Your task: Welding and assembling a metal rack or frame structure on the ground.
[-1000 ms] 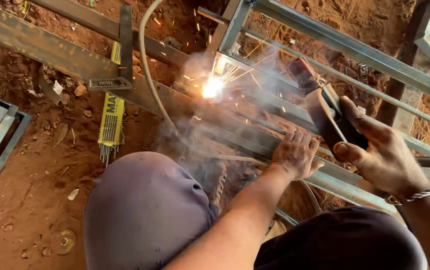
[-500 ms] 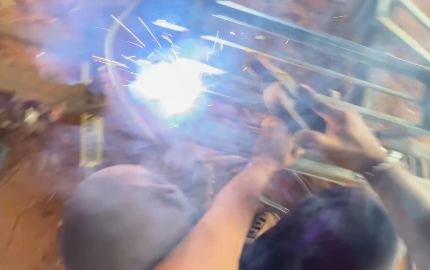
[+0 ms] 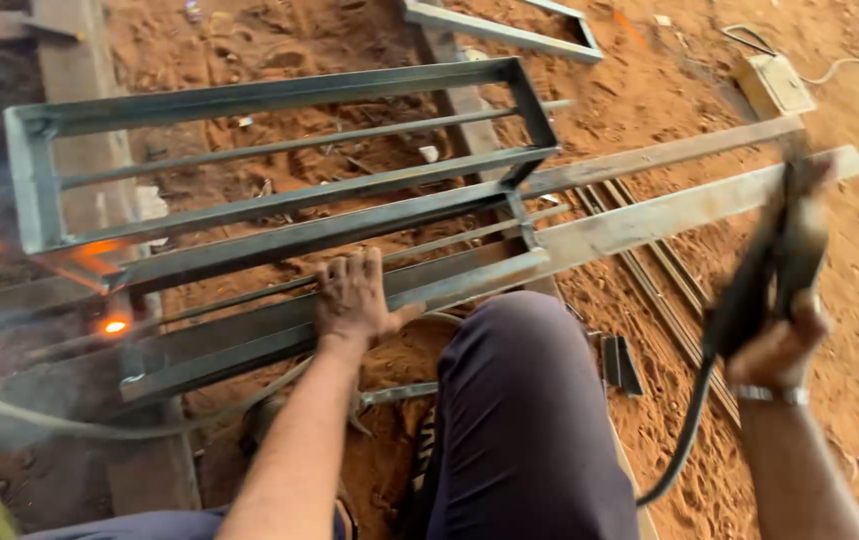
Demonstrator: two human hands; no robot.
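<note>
- The left hand (image 3: 353, 297) is lying open, palm down, with fingers spread, pressing on a grey steel bar at the near side of the welded steel frame (image 3: 280, 185).
- The right hand (image 3: 775, 345) is gripping the welding electrode holder (image 3: 765, 270) in a closed fist, off the right end of the frame and raised above the ground; motion blur is hiding the holder's tip.
- A black cable (image 3: 685, 440) is hanging from the holder, curving down beside the person's knee (image 3: 520, 400).
- The frame is lying flat on long steel rails over red sandy ground (image 3: 250, 40).
- A weld spot (image 3: 115, 326) is glowing orange at the frame's left near corner, well apart from both hands.
- A second frame (image 3: 510, 25) is lying beyond the main frame's far right corner.
- A pale box (image 3: 775, 85) with a cord is sitting on the sand, right of the frame.
</note>
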